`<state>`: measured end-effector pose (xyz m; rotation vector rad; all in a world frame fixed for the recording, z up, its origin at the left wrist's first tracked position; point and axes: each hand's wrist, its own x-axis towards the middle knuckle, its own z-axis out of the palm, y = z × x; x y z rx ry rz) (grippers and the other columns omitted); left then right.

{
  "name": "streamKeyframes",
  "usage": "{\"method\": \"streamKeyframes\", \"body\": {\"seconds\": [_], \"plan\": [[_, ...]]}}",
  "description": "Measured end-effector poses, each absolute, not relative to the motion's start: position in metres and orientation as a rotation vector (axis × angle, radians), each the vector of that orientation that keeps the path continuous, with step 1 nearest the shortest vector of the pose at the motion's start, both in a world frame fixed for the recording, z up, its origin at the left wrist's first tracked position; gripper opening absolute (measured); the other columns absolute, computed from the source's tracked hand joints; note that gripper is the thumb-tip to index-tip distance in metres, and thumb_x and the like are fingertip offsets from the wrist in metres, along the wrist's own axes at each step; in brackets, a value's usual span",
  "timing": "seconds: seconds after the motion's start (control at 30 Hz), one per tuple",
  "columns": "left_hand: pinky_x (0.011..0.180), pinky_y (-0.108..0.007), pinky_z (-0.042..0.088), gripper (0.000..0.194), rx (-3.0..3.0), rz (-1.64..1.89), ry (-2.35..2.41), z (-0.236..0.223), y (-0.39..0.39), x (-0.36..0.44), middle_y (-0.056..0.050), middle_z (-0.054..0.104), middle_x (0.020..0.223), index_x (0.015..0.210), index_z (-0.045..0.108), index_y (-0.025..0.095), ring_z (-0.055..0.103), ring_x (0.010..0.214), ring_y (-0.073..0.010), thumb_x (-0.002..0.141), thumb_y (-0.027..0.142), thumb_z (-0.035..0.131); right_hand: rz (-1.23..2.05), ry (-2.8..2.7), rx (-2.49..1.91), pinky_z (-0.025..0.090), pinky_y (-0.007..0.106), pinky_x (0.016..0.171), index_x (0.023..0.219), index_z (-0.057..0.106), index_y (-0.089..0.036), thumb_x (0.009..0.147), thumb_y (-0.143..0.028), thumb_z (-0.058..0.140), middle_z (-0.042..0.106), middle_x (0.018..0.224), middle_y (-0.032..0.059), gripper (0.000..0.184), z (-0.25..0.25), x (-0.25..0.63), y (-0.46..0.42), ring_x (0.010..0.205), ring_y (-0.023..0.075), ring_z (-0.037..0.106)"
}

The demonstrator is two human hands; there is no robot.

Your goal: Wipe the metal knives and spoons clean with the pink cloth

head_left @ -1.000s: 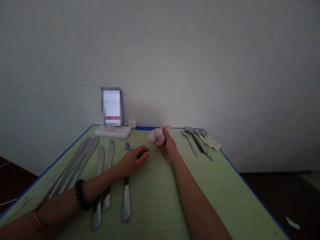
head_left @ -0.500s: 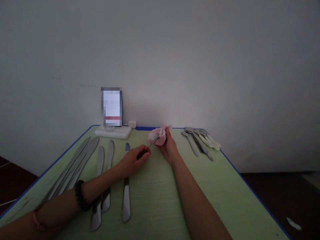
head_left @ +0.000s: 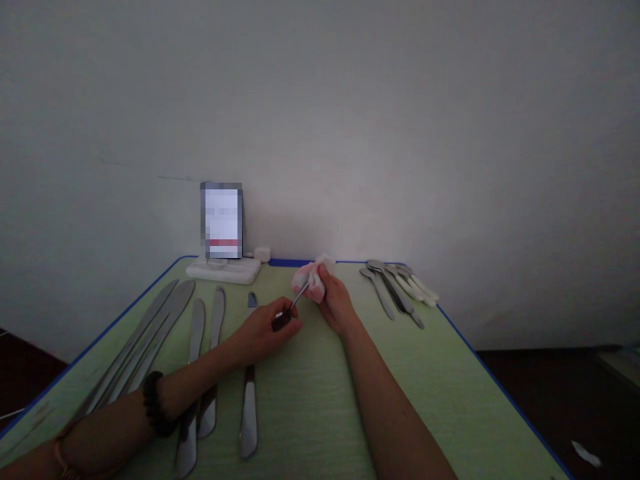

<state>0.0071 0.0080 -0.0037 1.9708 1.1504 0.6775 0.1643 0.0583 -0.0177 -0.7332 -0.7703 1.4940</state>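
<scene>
My left hand [head_left: 267, 331] is closed round the dark, wide handle of a piece of cutlery [head_left: 299, 294]. Its thin metal shaft slants up to the right into a pink and white cloth [head_left: 313, 283], which hides the far end, so its kind cannot be told. My right hand [head_left: 337, 300] pinches that cloth around the end, held above the table. Below my left hand and forearm lie a single table knife [head_left: 249, 413] and two more knives [head_left: 214, 320], partly covered by the arm.
Several long knives [head_left: 155, 333] lie fanned at the left of the green table [head_left: 320, 413]. Several spoons [head_left: 385, 283], some with white handles, lie at the back right. A lit phone [head_left: 223, 220] stands on a white power strip [head_left: 225, 270] by the wall.
The cutlery has turned in my left hand, and more of its dark handle now shows. The cloth and my right hand have shifted slightly left and down, with the view shifting too.
</scene>
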Motion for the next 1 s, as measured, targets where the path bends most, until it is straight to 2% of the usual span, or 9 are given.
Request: {"method": "streamKeyframes", "body": {"seconds": [0.23, 1.0], "plan": [[0.053, -0.023, 0.032, 0.012, 1.989, 0.675, 1.125, -0.0083, 0.0099, 0.0053, 0.006, 0.045, 0.062, 0.084, 0.048, 0.018, 0.043, 0.055, -0.0114, 0.080, 0.029, 0.045, 1.462, -0.836, -0.786, 0.038, 0.023, 0.059, 0.073, 0.059, -0.015, 0.066, -0.047, 0.067, 0.056, 0.063, -0.0013, 0.033, -0.0196, 0.1664, 0.0577, 0.058, 0.0096, 0.046], [0.056, -0.024, 0.033, 0.013, 2.003, 0.643, 1.109, -0.0026, 0.0078, 0.0053, 0.004, 0.046, 0.066, 0.082, 0.047, 0.019, 0.044, 0.059, -0.0128, 0.075, 0.029, 0.042, 1.449, -0.869, -0.823, 0.041, 0.025, 0.064, 0.074, 0.062, -0.015, 0.066, -0.050, 0.066, 0.059, 0.068, 0.0004, 0.036, -0.0238, 0.1652, 0.0604, 0.060, 0.0108, 0.049]]}}
